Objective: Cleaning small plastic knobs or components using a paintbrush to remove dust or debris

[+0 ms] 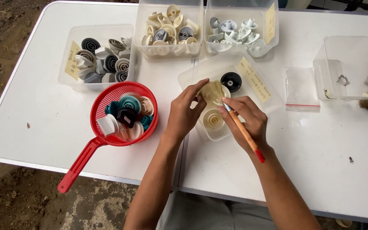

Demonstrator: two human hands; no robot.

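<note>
Gripping cream knob (213,91), left hand (185,111); right hand (248,120) brush (242,130).

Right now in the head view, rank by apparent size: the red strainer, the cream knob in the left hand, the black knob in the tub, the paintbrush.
1. red strainer
2. paintbrush, long but thin
3. cream knob
4. black knob, slightly smaller

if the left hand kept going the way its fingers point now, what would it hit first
Probably the cream knob it already touches at the fingertips. The left hand points up and right; beyond the knob lies the black knob in the clear tray, though depth is hard to judge.
</note>
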